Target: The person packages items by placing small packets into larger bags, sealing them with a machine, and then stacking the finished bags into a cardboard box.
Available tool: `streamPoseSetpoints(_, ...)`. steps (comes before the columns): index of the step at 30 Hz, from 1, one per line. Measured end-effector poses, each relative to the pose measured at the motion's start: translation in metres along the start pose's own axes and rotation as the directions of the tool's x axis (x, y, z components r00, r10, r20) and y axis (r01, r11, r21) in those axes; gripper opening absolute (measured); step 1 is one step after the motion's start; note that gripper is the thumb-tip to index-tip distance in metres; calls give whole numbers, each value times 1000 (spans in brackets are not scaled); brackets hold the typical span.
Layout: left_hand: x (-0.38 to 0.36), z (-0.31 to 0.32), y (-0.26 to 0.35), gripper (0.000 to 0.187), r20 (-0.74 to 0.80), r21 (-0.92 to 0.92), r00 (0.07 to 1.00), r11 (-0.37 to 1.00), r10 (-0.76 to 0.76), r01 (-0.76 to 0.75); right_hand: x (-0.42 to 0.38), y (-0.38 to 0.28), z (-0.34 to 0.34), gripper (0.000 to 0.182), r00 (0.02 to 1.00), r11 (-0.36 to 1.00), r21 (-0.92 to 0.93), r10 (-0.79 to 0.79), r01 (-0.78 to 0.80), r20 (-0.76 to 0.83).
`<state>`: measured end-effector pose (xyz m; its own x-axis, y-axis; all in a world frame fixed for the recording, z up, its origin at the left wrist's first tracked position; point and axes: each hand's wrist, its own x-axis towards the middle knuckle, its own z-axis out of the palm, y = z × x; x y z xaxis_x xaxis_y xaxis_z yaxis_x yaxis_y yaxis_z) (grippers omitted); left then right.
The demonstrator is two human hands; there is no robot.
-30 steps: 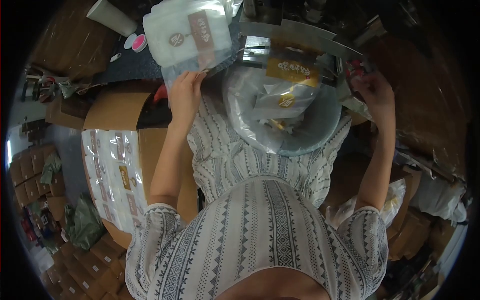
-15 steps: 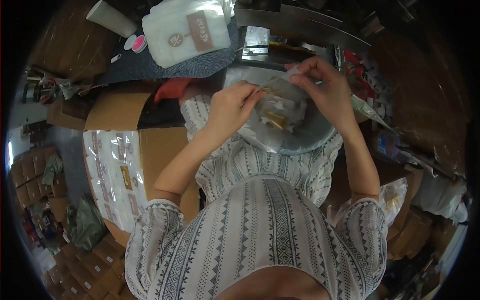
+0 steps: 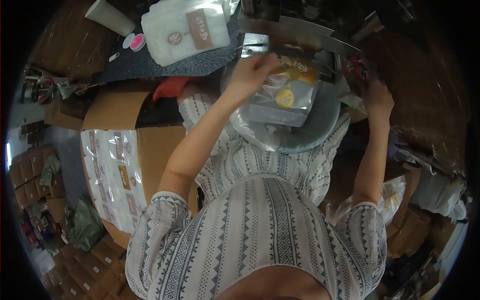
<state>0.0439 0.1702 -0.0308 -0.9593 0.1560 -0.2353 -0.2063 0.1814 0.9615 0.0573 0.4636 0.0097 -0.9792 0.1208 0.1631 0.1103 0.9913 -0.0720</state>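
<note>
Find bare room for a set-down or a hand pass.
Set-down: dark table cover between small white item and stacked pouches. Hand pass: probably gray floor between open carton and stacked boxes. Crowded: basin, with a printed pouch and left hand over it.

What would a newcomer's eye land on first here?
Probably the gold-labelled bag over the round tub, with the left hand at its upper edge. Next, the pink pot beside the white pouches, and the red cloth below them.
</note>
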Motion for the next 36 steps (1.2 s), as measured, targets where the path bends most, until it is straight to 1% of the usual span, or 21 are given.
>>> streamPoseSetpoints(1, 8, -18, -3, 41, 1, 1, 1000, 1000, 5, -5, 6, 13, 12, 27, 994, 987, -148, 80, -68, 78)
streamPoseSetpoints(2, 21, -44, -9, 49, -254, 455, 876, 849, 411, -266, 13, 26, 23, 27, 994, 987, -148, 77, -65, 73)
streamPoseSetpoints(3, 25, -61, -17, 60, -258, 842, 562, 468, 786, -268, 18, 37, 33, 29, 994, 999, -30, 27, -24, 103)
streamPoseSetpoints(4, 20, -66, -30, 60, -256, 843, 568, 468, 783, -266, 17, 43, 39, 33, 991, 996, 90, -21, 10, 132)
streamPoseSetpoints(6, 12, -70, -53, 64, -152, 985, 713, 165, 685, 51, 15, 35, 35, 32, 992, 992, 127, -20, 3, 128)
streamPoseSetpoints(7, 5, -70, -54, 64, -148, 986, 707, 159, 691, 51, 18, 30, 32, 32, 993, 987, 163, -12, -7, 116)
streamPoseSetpoints(9, -16, -66, -56, 57, 22, 976, 692, 134, 721, -171, 19, 22, 25, 31, 992, 992, 123, 8, -23, 122)
streamPoseSetpoints(10, -19, -70, -58, 57, 22, 975, 698, 138, 716, -173, 18, 21, 23, 31, 991, 997, 72, 22, -32, 133)
streamPoseSetpoints(12, -25, -84, -59, 51, -123, 918, 749, 361, 651, -163, 16, 19, 19, 32, 989, 996, 75, 34, -45, 146)
streamPoseSetpoints(16, -32, -90, -51, 44, -105, 921, 718, 341, 688, -191, 20, 24, 24, 21, 986, 993, 105, -70, 55, 149)
streamPoseSetpoints(19, -37, -88, -46, 29, -111, 937, 731, 316, 673, -149, 14, 12, 5, 22, 989, 1000, 24, -7, 4, 146)
streamPoseSetpoints(20, -43, -89, -46, 23, -139, 907, 744, 385, 653, -168, 11, 11, 1, 22, 989, 1000, 23, -6, 3, 147)
streamPoseSetpoints(22, -52, -82, -39, 17, -166, 872, 757, 452, 633, -187, 9, 11, -4, 31, 995, 956, 274, -94, 100, -35)
streamPoseSetpoints(23, -59, -70, -27, 11, -193, 828, 740, 512, 644, -228, 4, -3, -16, 31, 995, 957, 274, -93, 98, -32)
streamPoseSetpoints(25, -69, -49, -9, 6, -220, 780, 732, 567, 645, -266, -8, -47, -36, 26, 969, 707, 694, -240, 134, 57)
streamPoseSetpoints(26, -70, -40, -2, 6, -199, 772, 742, 569, 640, -284, -13, -63, -37, 26, 970, 706, 696, -236, 131, 58)
streamPoseSetpoints(28, -70, -30, 8, 6, -176, 765, 746, 566, 642, -307, -19, -90, -38, 23, 872, 508, 772, -474, 383, -121)
streamPoseSetpoints(29, -71, -28, 12, 7, -158, 779, 765, 555, 624, -292, -21, -97, -37, 23, 872, 506, 772, -473, 384, -123)
streamPoseSetpoints(31, -72, -23, 14, 7, -139, 792, 785, 544, 604, -277, -24, -104, -35, 25, 751, 469, 624, -580, 625, -315)
streamPoseSetpoints(34, -72, -17, 12, 6, -56, 760, 778, 531, 626, -374, -26, -104, -36, 26, 748, 485, 631, -618, 605, -242)
streamPoseSetpoints(36, -66, -17, 4, 12, 136, 665, 856, 595, 498, -452, -25, -102, -33, 29, 768, 481, 689, -615, 543, -176)
